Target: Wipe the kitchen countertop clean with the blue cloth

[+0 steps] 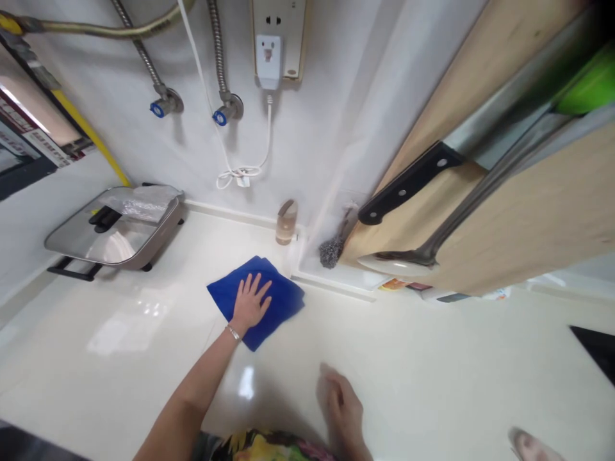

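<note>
You can read nothing for certain: lettering on the printed panel (29, 142) at your upper left is blurred, and markings on the yellowish hose (96, 29) are too small.

Room to pass right of centre, crowding above.
Counter (432, 349) lies free right of the cloth (283, 301); the pan (158, 238) blocks the left, the container (286, 227) the centre, the board (528, 221) (knife (413, 186) and ladle (456, 219) before it) upper right.
</note>
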### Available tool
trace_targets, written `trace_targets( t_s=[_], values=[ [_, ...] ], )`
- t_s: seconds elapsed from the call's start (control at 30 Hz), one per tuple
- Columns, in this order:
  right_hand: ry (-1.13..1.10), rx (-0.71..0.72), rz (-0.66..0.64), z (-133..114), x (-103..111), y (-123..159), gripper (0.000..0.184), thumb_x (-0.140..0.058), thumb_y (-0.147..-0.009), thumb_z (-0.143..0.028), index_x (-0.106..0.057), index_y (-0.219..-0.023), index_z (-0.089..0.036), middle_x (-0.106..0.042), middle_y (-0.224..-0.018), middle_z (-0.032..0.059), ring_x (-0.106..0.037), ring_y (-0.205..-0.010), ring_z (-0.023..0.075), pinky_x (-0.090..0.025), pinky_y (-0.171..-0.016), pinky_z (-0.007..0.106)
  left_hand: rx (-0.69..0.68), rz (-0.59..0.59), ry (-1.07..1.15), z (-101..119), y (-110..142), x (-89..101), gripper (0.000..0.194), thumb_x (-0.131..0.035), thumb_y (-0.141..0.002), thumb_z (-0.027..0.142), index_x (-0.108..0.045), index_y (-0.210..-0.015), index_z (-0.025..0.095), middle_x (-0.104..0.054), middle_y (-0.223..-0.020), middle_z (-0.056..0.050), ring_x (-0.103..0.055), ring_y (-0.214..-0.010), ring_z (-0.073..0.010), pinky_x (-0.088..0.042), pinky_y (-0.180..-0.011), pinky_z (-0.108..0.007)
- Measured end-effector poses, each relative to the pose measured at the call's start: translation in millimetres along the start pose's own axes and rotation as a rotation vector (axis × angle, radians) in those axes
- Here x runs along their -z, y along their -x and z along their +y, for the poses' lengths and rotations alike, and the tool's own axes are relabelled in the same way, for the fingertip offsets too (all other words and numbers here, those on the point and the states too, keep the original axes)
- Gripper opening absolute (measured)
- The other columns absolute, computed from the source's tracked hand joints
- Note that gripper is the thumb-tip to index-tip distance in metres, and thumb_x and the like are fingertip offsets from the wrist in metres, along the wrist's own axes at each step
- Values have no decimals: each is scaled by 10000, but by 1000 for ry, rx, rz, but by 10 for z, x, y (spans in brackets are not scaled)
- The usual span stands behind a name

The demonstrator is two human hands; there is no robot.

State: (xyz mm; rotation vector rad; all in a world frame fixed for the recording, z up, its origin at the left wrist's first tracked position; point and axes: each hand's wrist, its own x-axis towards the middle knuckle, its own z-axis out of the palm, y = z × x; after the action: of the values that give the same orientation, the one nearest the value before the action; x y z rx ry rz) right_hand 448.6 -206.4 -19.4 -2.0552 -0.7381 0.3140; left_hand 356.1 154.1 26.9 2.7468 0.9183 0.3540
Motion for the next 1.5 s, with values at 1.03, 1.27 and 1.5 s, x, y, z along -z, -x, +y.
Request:
trace_targets(
  t_s=[1.03,1.27,1.5],
  values=[
    [21,67,340,-56,122,-149,245,-409,-813,-133,-628,-859,-233,-663,-790,14,-622,-719,142,-523,-683,256,-782,-4,-4,1118,1000,-431,648,-549,-900,423,-440,-1528,309,-305,-1649,-123,-257,-1523,-395,-338,-1157,-617],
    [131,33,491,147,413,17,253,-386,-842,-112,-612,-842,-227,-655,-796,25,-615,-746,142,-509,-693,251,-753,-22,82,1560,284,-634,599,-530,-935,436,-477,-1509,271,-323,-1641,-141,-258,-1517,-416,-296,-1173,-638],
    [68,0,445,103,400,124,220,-395,-923,-224,-603,-849,-223,-628,-781,12,-582,-689,136,-478,-660,245,-646,-139,99,1595,387,-401,460,-497,-989,360,-548,-1445,325,-420,-1600,-70,-332,-1504,-323,-308,-1211,-569]
  ],
)
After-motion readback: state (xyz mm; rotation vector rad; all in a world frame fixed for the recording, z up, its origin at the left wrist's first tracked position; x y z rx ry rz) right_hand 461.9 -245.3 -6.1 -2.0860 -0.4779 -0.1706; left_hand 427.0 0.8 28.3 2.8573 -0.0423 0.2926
